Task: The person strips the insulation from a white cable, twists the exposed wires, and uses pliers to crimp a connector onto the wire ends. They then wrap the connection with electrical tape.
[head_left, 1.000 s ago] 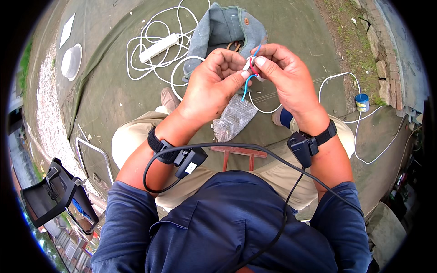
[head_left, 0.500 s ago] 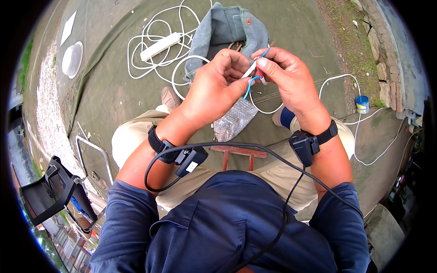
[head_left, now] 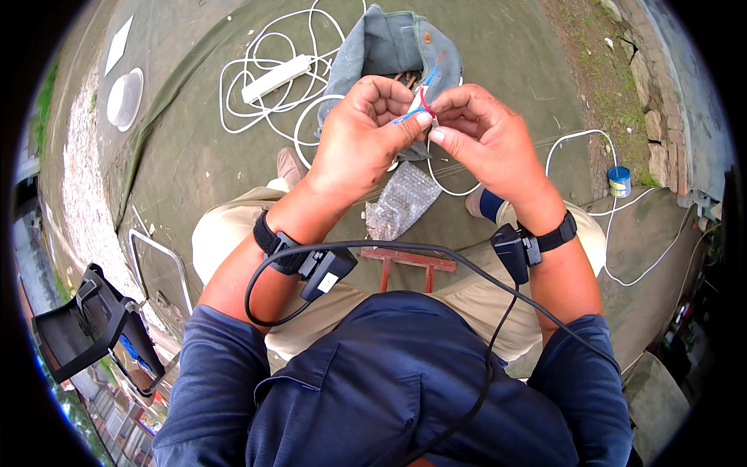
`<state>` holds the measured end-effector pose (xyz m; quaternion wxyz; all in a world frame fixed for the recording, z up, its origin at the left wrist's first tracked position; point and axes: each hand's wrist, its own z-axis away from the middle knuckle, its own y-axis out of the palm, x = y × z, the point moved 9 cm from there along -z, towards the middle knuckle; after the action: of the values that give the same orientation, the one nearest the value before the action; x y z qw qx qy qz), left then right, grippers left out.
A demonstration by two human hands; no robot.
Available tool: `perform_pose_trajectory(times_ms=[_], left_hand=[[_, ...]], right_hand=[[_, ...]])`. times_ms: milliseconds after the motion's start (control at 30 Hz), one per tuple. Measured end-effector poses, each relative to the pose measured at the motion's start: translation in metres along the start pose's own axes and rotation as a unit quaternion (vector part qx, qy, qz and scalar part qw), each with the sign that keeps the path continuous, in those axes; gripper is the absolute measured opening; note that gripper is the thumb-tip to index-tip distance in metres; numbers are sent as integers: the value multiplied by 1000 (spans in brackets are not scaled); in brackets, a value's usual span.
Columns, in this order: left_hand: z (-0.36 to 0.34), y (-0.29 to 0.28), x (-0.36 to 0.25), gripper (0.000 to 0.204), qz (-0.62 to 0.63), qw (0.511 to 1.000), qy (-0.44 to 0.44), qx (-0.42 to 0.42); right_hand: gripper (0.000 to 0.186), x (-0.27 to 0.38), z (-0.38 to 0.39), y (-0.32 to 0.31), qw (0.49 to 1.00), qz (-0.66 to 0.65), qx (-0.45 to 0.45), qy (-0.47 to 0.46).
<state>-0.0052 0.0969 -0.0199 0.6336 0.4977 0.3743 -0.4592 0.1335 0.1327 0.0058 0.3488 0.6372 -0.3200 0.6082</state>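
Note:
My left hand [head_left: 362, 132] is closed on a white cable [head_left: 415, 103], its thumb by a short blue wire [head_left: 407, 116]. Another blue wire [head_left: 430, 75] sticks up above the fingertips, with a bare copper-coloured tip. A red wire [head_left: 424, 96] runs down between the two hands. Close by on the right, my right hand [head_left: 490, 140] pinches the white end of a second cable, which trails below the fingers. How the wires join is too small to tell. Behind the hands lies a grey-green cloth bag [head_left: 354, 58] with its mouth open and some brownish items inside.
A white power strip [head_left: 276, 78] lies among loops of white cord on the green sheet. Bubble wrap [head_left: 405, 201] and a red wooden stool [head_left: 408, 259] are between my legs. On the right stands a blue tin [head_left: 619, 180]; a black chair [head_left: 89, 327] is at left.
My right fingers have moved from the upper wires down to the white cable end. The upper blue wire now stands free, and the lower one has swung from pointing down to pointing left.

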Motion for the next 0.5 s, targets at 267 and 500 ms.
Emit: perform_pose_trajectory(times_ms=[267,500], left_hand=[[-1,-1,4,25,75,996,-38,36],[-1,5,2,28,180,981,-41,63]], right_hand=[[12,16,-1,-2,985,157,-15,-71],[10,26,1,-6,982,161,-53,-86]])
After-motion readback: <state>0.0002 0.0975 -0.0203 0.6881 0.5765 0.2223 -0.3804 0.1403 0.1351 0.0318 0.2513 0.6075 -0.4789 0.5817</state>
